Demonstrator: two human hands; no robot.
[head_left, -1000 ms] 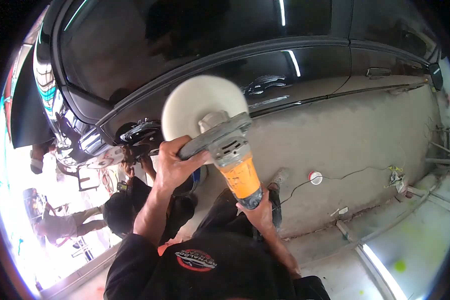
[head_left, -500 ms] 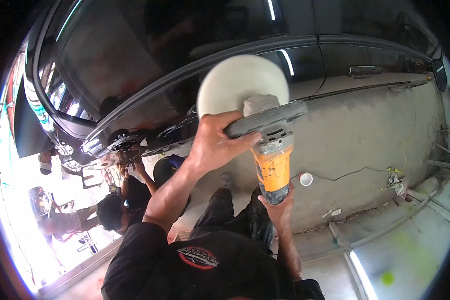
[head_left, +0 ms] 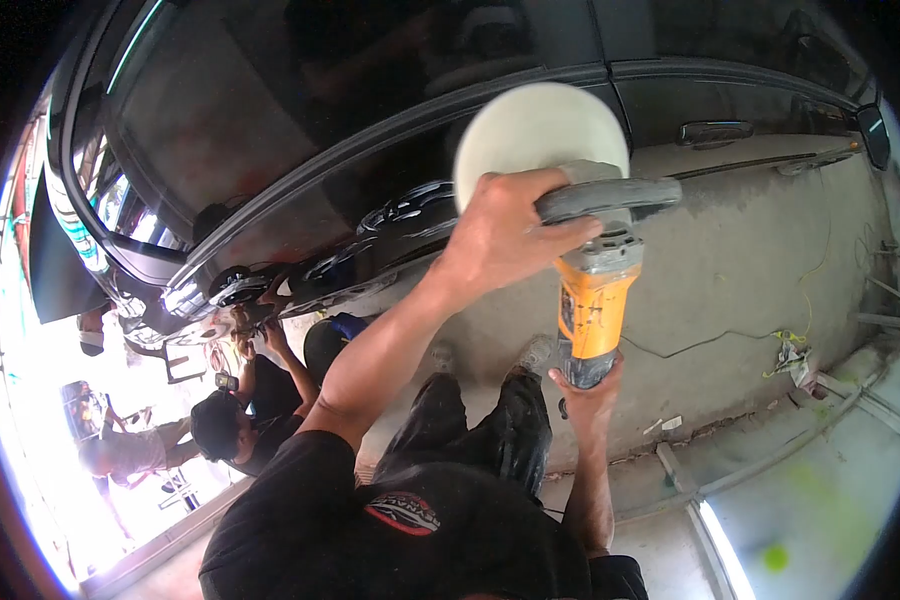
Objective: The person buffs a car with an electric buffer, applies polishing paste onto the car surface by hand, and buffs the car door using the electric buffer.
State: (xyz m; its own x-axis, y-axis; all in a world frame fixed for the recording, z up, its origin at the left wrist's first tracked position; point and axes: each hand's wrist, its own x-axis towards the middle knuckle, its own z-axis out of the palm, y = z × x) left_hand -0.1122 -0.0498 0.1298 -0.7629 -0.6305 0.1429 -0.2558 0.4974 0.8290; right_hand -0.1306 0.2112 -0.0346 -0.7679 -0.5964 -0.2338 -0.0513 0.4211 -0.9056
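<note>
A yellow and grey polisher (head_left: 595, 310) with a round off-white pad (head_left: 540, 140) is held up against the side of a black car (head_left: 360, 130). My left hand (head_left: 505, 230) is closed round the polisher's grey front handle (head_left: 610, 200), close behind the pad. Lower down, my right hand (head_left: 592, 392) grips the dark rear end of the tool body. White streaks (head_left: 405, 208) mark the glossy panel just left of the pad. The pad's working face is turned away from me.
A crouching person (head_left: 235, 420) in dark clothes has both hands at the car's lower end on the left. A dark cord (head_left: 690, 350) runs over the dusty grey floor (head_left: 730, 270). The car's door handle (head_left: 715, 132) is right of the pad. Metal framing (head_left: 860, 395) stands at right.
Both hands have carried the polisher to the right and slightly up along the car. The white streaks now show where the pad was. A small round container on the floor is no longer visible.
</note>
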